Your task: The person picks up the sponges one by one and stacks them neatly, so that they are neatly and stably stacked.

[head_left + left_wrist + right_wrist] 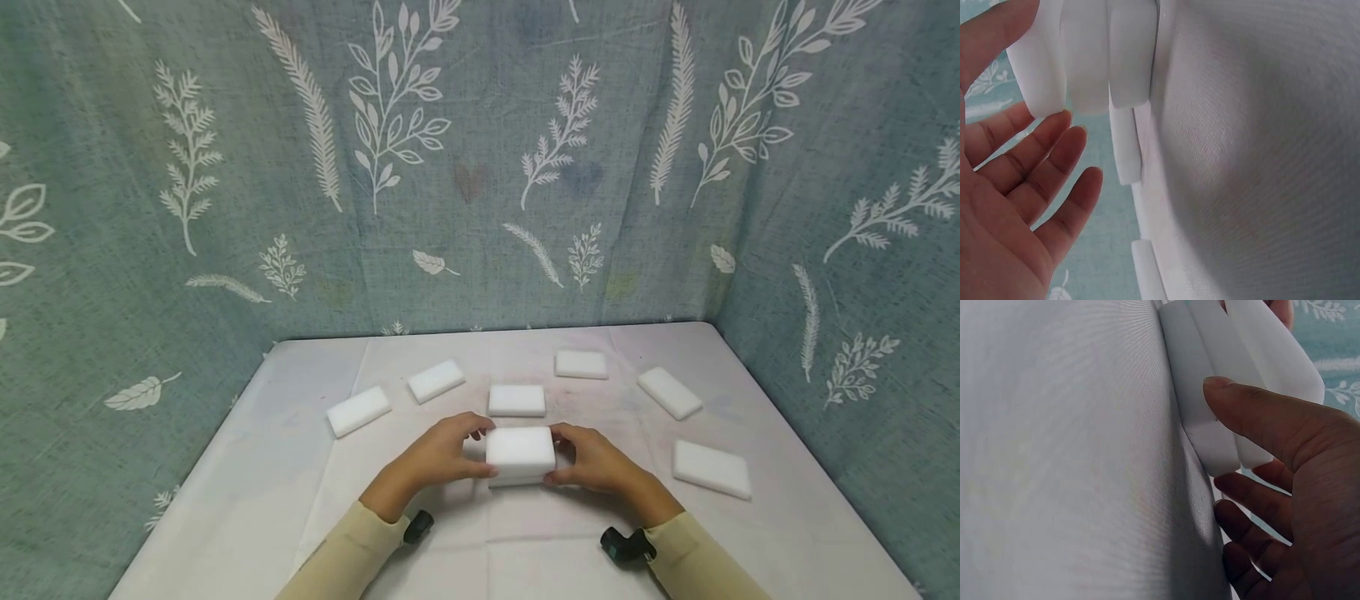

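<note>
A short stack of three white sponge blocks stands in front of the person, seen between the two hands in the head view. My left hand [446, 450] pinches the top block [1038, 69] at its left end, thumb on the near side and fingertips on the far side. This block tilts slightly away from the middle block [1085, 56]. My right hand [596, 461] grips the right end of the stack, its thumb across the lower blocks and its fingers behind. The bottom block [1200, 394] lies on the table.
More white blocks lie flat in a loose arc on the white-covered table [420, 558]: a left block [359, 412], one just behind the stack [517, 401] and a right block [711, 469] among them. Leaf-patterned green cloth [480, 183] hangs behind and at both sides.
</note>
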Motion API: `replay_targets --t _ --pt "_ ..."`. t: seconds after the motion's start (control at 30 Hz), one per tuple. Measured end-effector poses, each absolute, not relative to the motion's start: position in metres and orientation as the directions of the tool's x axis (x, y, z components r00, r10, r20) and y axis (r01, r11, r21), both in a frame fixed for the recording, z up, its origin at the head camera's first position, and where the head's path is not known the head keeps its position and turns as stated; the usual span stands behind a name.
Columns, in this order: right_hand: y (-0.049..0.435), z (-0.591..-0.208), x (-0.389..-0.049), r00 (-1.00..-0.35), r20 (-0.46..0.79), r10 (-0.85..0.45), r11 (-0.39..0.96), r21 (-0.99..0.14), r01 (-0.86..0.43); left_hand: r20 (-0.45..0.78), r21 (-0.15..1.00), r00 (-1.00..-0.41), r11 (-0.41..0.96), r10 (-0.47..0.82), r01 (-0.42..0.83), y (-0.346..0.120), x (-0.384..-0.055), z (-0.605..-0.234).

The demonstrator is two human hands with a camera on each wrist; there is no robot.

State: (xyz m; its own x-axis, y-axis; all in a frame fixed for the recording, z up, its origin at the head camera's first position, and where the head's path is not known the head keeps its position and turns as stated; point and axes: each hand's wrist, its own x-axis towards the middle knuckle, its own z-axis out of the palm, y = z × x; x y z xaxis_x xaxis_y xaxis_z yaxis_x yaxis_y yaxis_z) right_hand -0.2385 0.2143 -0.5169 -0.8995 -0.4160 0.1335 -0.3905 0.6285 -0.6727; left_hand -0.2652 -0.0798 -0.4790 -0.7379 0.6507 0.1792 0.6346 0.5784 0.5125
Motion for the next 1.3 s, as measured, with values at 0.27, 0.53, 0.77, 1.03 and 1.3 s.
replay_targets --t 0.27,0.53,0.77,1.03,1.3 --pt "0.2149 -0.5167 -0.2398 -0.895 0.143 -0.424 0.617 -0.677 -0.400 0.181 0.505 -0.745 0.589 0.642 0.631 -0.0777 -0.2656 -0.4797" --pt "0.2143 -0.5166 -0.2388 -0.898 0.139 -0.418 0.625 -0.673 -0.395 0.183 0.503 -0.743 0.588 0.644 0.633 -0.0775 -0.2670 -0.4841" --pt "0.2143 -0.5169 -0.2388 -0.899 0.130 -0.419 0.630 -0.671 -0.391 0.183 0.505 -0.749 0.593 0.637 0.627 -0.0771 -0.2642 -0.4826" --pt "0.2140 -0.5173 -0.2390 -0.896 0.135 -0.424 0.621 -0.677 -0.395 0.194 0.510 -0.753 0.591 0.629 0.625 -0.0785 -0.2626 -0.4836" --pt "0.2139 -0.5162 -0.2389 -0.901 0.122 -0.417 0.633 -0.672 -0.384 0.175 0.517 -0.753 0.591 0.635 0.619 -0.0787 -0.2641 -0.4855"
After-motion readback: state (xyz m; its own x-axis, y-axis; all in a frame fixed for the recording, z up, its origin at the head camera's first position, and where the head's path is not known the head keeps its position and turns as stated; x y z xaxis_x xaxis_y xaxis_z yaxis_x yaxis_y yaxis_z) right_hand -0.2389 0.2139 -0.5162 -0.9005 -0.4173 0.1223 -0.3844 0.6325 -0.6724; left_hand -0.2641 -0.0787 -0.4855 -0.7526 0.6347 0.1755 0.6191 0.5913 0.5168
